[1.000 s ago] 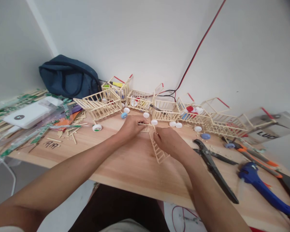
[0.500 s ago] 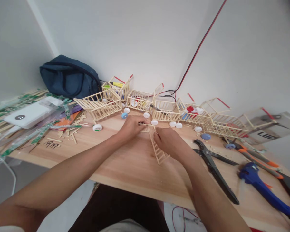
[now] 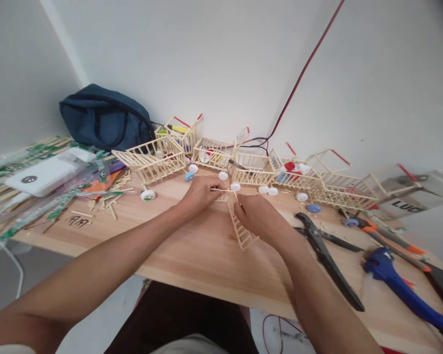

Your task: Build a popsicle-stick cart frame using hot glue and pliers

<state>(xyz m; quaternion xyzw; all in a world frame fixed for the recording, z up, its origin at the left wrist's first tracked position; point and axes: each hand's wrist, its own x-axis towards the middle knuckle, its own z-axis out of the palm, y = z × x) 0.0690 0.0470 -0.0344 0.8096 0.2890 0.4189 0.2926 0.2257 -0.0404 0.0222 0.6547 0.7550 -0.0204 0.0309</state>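
Observation:
My left hand (image 3: 204, 191) is closed, pinching a thin wooden stick (image 3: 225, 190) that points right toward my other hand. My right hand (image 3: 254, 210) is closed on a small ladder-like stick frame (image 3: 240, 231), whose slatted end slants down toward me over the table. The stick and the frame come close together between my fingertips; whether they are joined I cannot tell. Just beyond my hands lies a white bottle cap (image 3: 235, 187). Behind it stands a row of small stick-built shopping carts (image 3: 254, 169) with cap wheels and red handles.
A black cutter (image 3: 325, 253), a blue glue gun (image 3: 402, 285) and orange-handled pliers (image 3: 398, 241) lie at right. At left are a white power bank (image 3: 49, 169), cut stick pieces (image 3: 110, 199) and a dark blue bag (image 3: 107, 118). A red-black cable (image 3: 302, 73) runs up the wall.
Almost nothing differs. Both hands keep the same hold and position; the whole view has shifted very slightly.

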